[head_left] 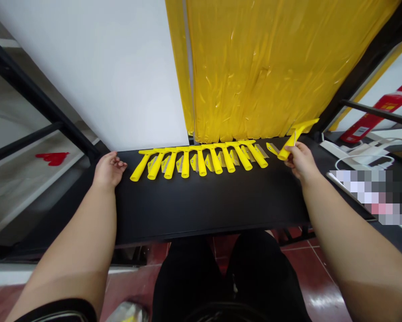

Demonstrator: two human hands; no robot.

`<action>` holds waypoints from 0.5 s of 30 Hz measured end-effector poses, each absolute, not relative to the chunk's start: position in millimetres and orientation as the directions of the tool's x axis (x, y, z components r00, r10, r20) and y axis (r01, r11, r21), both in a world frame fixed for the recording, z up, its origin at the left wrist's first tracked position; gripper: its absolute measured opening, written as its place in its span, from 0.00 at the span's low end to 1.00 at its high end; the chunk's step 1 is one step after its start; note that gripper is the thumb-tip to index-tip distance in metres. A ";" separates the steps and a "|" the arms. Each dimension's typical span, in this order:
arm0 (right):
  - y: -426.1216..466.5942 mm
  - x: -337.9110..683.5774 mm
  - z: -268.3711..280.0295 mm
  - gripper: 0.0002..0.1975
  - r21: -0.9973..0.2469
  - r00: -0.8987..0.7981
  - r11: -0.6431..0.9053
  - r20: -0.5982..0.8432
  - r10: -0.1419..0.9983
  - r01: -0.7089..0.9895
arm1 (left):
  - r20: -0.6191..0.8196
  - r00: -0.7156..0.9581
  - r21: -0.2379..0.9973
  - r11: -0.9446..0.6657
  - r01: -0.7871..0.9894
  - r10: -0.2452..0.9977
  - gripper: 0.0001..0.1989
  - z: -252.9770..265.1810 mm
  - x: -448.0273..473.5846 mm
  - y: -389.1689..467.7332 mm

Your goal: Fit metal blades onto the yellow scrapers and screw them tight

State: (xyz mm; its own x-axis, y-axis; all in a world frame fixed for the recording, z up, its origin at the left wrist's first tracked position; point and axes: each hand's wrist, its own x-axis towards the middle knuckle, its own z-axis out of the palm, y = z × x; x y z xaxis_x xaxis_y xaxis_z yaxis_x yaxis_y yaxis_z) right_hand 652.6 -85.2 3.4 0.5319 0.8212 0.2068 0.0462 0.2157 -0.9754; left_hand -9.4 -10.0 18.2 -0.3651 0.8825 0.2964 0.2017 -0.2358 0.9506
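My right hand (301,161) grips one yellow T-shaped scraper (284,153) by its tubular handle, tilted above the right end of the black tabletop (207,205). Several matching yellow scrapers (185,164) lie side by side in a row, handles towards me and wide heads at the back. Between them show small yellow and metallic pieces (208,163), partly covered by the scrapers. At the row's left end, apart from it, my left hand (109,170) rests near the tabletop with fingers loosely curled and apart, holding nothing.
Yellow plastic sheeting (234,67) and a white panel (120,76) rise behind the tabletop. Black metal frame bars (40,94) flank it. On the right are a red bottle (375,114), white cables (362,156) and a blurred-out flat object (375,197).
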 end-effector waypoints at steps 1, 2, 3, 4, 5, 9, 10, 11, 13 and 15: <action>-85.6 651.4 2.6 0.18 -0.972 0.530 0.226 0.221 0.819 0.058 | 0.259 -0.397 0.963 -0.203 0.178 0.881 0.17 18.9 -8.6 -9.9; -86.3 649.8 2.1 0.19 -0.968 0.533 0.241 0.241 0.811 0.071 | 0.215 -0.432 0.975 -0.168 0.146 0.876 0.13 19.7 -7.4 -9.7; -87.6 647.6 1.9 0.20 -0.960 0.531 0.264 0.270 0.803 0.090 | 0.178 -0.463 0.983 -0.139 0.117 0.868 0.09 20.5 -5.9 -9.5; -89.4 644.8 2.1 0.21 -0.949 0.515 0.294 0.311 0.799 0.116 | 0.159 -0.484 0.987 -0.124 0.105 0.861 0.07 21.4 -4.2 -9.3; -91.9 641.3 2.5 0.21 -0.933 0.479 0.327 0.359 0.801 0.153 | 0.150 -0.499 0.988 -0.114 0.102 0.854 0.07 22.2 -2.3 -9.3; -106.3 620.1 5.5 0.17 -0.819 0.167 0.451 0.530 0.832 0.355 | 0.144 -0.550 0.986 -0.075 0.146 0.822 0.07 24.4 4.1 -11.8; -110.2 613.3 6.5 0.17 -0.788 0.074 0.467 0.536 0.841 0.400 | 0.143 -0.561 0.985 -0.059 0.164 0.815 0.08 24.7 5.0 -13.0; -114.0 606.0 7.7 0.16 -0.754 -0.024 0.485 0.531 0.847 0.443 | 0.140 -0.570 0.982 -0.042 0.182 0.810 0.11 24.8 5.7 -14.3; -121.1 590.2 10.7 0.16 -0.671 -0.221 0.541 0.506 0.834 0.507 | 0.135 -0.578 0.976 -0.008 0.217 0.805 0.19 24.8 6.4 -16.7; -128.0 573.5 14.4 0.15 -0.593 -0.415 0.618 0.457 0.786 0.517 | 0.139 -0.578 0.968 0.013 0.252 0.804 0.21 24.3 6.7 -18.0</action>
State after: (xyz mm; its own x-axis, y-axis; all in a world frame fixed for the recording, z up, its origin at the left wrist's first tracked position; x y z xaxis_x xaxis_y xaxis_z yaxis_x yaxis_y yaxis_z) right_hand 573.5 -128.0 14.4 -0.4152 0.7865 0.4572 0.5170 0.6175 -0.5928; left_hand 6.7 -18.0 24.3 -0.5781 0.8040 0.1394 0.2516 0.0131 0.9677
